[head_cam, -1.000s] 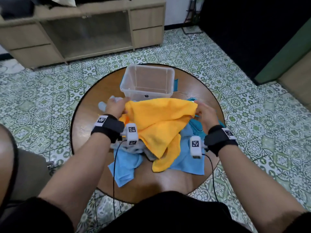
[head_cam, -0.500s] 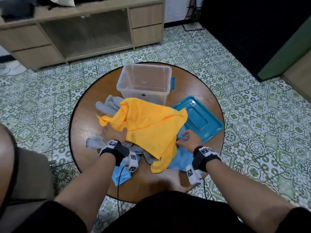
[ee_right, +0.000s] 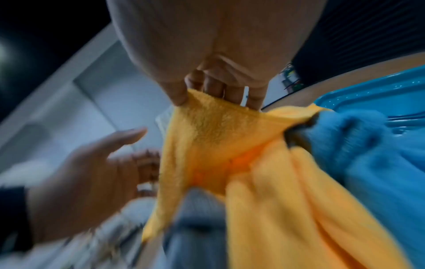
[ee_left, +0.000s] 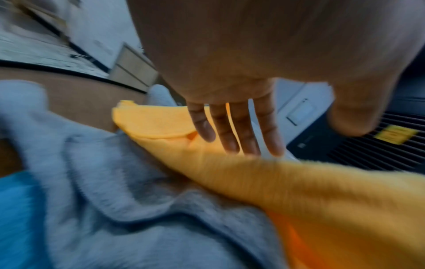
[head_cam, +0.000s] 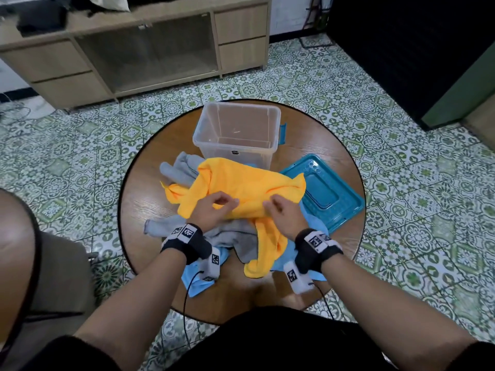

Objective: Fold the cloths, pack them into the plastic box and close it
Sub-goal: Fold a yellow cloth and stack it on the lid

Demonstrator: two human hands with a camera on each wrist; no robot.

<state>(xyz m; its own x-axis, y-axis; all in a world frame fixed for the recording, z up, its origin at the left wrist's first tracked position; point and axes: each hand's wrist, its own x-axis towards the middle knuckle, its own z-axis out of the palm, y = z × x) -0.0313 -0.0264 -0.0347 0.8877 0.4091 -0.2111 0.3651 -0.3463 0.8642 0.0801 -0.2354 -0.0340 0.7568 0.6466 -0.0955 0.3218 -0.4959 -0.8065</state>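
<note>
An orange cloth lies spread over a pile of grey cloth and light blue cloth on the round wooden table. My right hand pinches a fold of the orange cloth between thumb and fingers, lifting it a little. My left hand hovers just left of it with straight fingers, holding nothing. The clear plastic box stands open and empty behind the pile. Its teal lid lies flat at the right.
A wooden cabinet stands on the tiled floor beyond the table. A dark cabinet fills the back right. Bare tabletop shows at the left and along the near edge. Wrist cables hang at the front.
The orange cloth, held up by its far corners a second ago, now lies on the pile. Both hands have come together over its middle, and the right one has pinched it.
</note>
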